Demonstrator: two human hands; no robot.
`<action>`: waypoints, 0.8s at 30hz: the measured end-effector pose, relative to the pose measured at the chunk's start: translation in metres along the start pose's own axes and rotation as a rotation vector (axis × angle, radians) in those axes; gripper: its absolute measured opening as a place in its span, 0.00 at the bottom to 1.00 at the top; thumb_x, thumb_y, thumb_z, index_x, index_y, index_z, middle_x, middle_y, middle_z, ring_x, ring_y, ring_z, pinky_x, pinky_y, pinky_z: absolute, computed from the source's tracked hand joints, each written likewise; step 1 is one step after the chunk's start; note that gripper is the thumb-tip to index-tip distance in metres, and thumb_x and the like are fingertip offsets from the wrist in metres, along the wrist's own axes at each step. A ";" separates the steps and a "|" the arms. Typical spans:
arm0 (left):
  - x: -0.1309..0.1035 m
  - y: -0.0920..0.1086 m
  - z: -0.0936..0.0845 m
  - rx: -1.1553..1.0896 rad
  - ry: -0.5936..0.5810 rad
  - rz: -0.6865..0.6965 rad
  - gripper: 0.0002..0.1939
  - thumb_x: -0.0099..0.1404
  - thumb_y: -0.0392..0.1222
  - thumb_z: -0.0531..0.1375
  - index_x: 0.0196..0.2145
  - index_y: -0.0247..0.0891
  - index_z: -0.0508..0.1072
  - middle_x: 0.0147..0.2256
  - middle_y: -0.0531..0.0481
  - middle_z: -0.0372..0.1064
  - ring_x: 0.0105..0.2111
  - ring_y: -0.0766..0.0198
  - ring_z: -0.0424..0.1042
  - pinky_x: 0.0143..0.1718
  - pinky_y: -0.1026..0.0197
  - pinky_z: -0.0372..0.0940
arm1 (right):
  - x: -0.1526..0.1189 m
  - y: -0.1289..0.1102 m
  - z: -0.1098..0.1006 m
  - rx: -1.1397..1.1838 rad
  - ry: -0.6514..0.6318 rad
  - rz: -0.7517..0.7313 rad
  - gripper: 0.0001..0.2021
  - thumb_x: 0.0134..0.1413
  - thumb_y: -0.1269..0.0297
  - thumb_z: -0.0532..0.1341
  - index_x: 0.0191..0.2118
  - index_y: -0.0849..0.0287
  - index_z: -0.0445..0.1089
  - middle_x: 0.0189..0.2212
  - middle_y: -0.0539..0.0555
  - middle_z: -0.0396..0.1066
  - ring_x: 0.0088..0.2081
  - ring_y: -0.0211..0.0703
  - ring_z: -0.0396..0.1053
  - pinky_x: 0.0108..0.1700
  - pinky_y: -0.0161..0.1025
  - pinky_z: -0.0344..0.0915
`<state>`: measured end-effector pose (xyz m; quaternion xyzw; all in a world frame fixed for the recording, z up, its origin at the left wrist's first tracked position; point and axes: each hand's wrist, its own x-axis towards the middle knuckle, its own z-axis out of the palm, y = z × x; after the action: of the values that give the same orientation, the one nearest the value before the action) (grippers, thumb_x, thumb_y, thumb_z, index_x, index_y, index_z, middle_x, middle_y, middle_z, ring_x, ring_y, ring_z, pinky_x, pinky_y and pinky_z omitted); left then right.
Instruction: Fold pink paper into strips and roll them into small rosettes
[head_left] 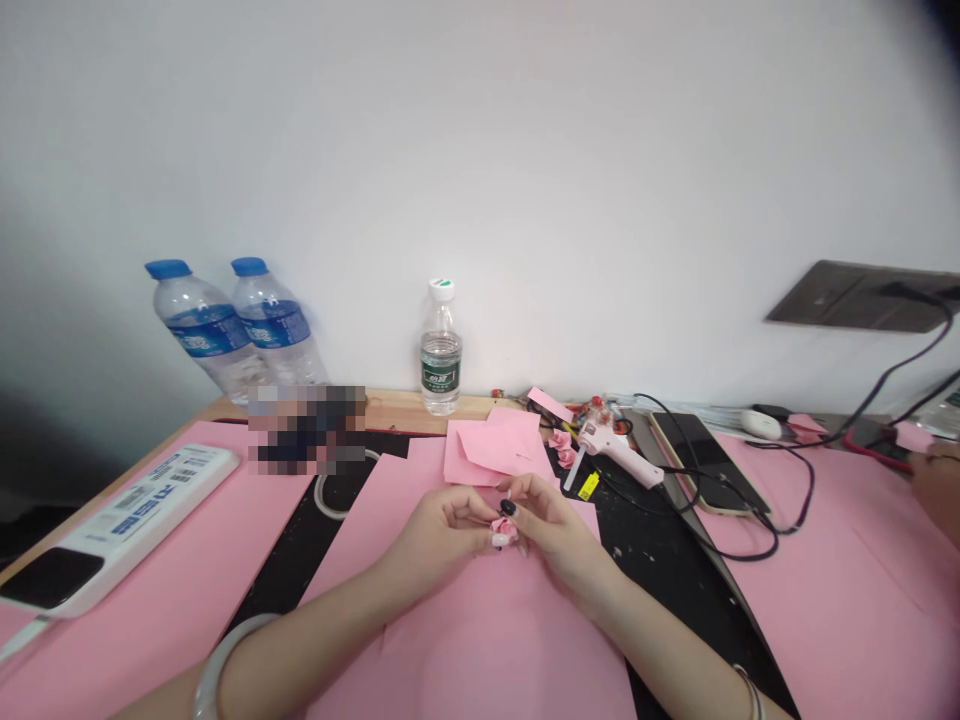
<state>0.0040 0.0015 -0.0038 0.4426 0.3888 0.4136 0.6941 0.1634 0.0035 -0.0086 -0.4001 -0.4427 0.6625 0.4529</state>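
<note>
Between my two hands is a small pink paper rose (504, 530), held above the pink paper sheets (465, 640). My left hand (442, 525) pinches its left side with thumb and forefinger. From the right, my right hand (551, 525) grips it, the dark-nailed thumb across its upper edge. Fingers cover part of the rose. Just behind the hands lies a folded pink paper piece (495, 450). More small pink paper roses (561, 448) sit to its right, beside a pale pink hot glue gun (619, 452) with a glue stick in it.
A white power strip (142, 520) lies at left, near two tilted water bottles (274, 325). One small bottle (441, 360) stands by the wall. A phone (709, 460), black cables (806, 490) and a white earbud case (760, 425) are at right. Another person's hand (937, 490) shows at the right edge.
</note>
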 end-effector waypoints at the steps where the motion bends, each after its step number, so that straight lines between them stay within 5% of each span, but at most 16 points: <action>1: 0.000 0.000 0.000 0.002 -0.001 0.003 0.13 0.44 0.41 0.73 0.23 0.35 0.73 0.27 0.48 0.79 0.31 0.57 0.77 0.39 0.54 0.69 | 0.000 0.000 0.000 0.002 -0.006 0.002 0.18 0.42 0.52 0.70 0.30 0.56 0.63 0.21 0.44 0.63 0.18 0.32 0.56 0.21 0.31 0.49; 7: 0.002 0.000 -0.002 0.010 0.020 -0.004 0.13 0.46 0.41 0.73 0.24 0.35 0.72 0.27 0.49 0.78 0.30 0.58 0.76 0.35 0.57 0.69 | -0.001 -0.001 -0.002 -0.120 0.039 -0.086 0.14 0.51 0.52 0.64 0.32 0.56 0.65 0.26 0.48 0.67 0.19 0.33 0.59 0.20 0.32 0.53; 12: 0.003 0.002 -0.005 0.022 0.109 0.017 0.12 0.49 0.42 0.71 0.25 0.36 0.72 0.30 0.49 0.78 0.34 0.59 0.76 0.37 0.58 0.68 | -0.005 -0.007 -0.009 -0.706 0.180 -0.563 0.06 0.57 0.67 0.59 0.36 0.56 0.73 0.43 0.58 0.71 0.43 0.48 0.71 0.35 0.40 0.69; 16: 0.004 0.000 -0.007 0.015 0.106 0.052 0.10 0.51 0.42 0.70 0.26 0.36 0.73 0.30 0.50 0.77 0.34 0.60 0.75 0.38 0.59 0.67 | -0.007 -0.006 -0.011 -1.025 0.148 -0.838 0.11 0.58 0.74 0.57 0.41 0.54 0.75 0.45 0.59 0.74 0.44 0.49 0.71 0.45 0.47 0.70; 24: 0.004 -0.004 -0.007 0.031 0.107 0.047 0.12 0.47 0.40 0.72 0.24 0.36 0.72 0.28 0.51 0.77 0.31 0.61 0.74 0.36 0.59 0.68 | -0.007 -0.009 -0.009 -1.199 0.104 -0.912 0.12 0.60 0.74 0.56 0.42 0.55 0.75 0.48 0.61 0.73 0.43 0.50 0.72 0.42 0.47 0.73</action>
<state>-0.0001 0.0060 -0.0105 0.4395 0.4211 0.4467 0.6558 0.1762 0.0008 -0.0016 -0.3858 -0.8271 0.0354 0.4072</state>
